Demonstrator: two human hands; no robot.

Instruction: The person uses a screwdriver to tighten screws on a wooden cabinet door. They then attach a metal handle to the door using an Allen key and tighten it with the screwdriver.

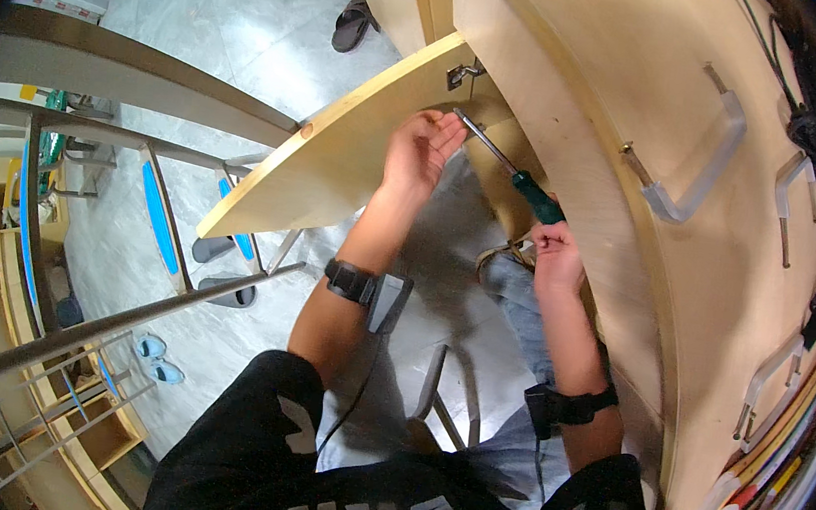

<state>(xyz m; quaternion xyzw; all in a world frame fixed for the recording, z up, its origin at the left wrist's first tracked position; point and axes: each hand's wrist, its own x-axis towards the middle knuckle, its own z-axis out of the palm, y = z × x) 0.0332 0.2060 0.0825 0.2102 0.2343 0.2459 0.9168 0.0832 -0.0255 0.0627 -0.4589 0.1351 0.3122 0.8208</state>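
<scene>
a: what is the right hand (557,247) doing?

b: it is wrapped tight around the green handle of a screwdriver (509,167). the thin metal rod of the tool goes up and to the left, and its tip is just next to the fingers of the other hand.

a: and the left hand (420,148)?

b: it is up at the edge of an open wooden cabinet door (339,152). the fingers are bent a little and press on the door edge near the tip of the rod. i cannot tell if they pinch something small there — it is too tiny to see.

a: where does the tool point?

b: up toward a small metal hinge (463,74), where the door meets the cabinet (591,64). the tip is near the hinge but a bit below it.

a: what is on the arms?

b: each wrist has a black band. the left one also has a small grey box with a thin wire hanging down.

a: what else is around?

b: the cabinet on the right has 1 big grey handle (700,162) and some smaller ones by it. on the left there is a metal ladder (146,210) with blue steps. a dark sandal (352,24) lies far off on the grey floor (234,14), and a pair of light blue slippers (158,357) sits low on the left — well away from the hands.
</scene>
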